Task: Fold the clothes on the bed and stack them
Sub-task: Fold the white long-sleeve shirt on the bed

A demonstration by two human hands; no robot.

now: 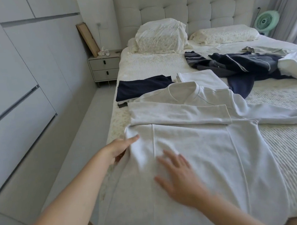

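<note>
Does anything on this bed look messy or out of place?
Yes. A heap of dark blue clothes and a crumpled white garment lie unfolded near the pillows, beside neatly folded navy and white items.

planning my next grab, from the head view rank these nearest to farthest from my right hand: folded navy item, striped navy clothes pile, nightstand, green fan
From the right hand, resting flat on the pale sweatshirt:
1. Folded navy item, ahead and left, near the bed edge.
2. Striped navy clothes pile, ahead and right, mid-bed.
3. Nightstand, off the bed, left of the pillows.
4. Green fan, far right corner beside the headboard.
</note>
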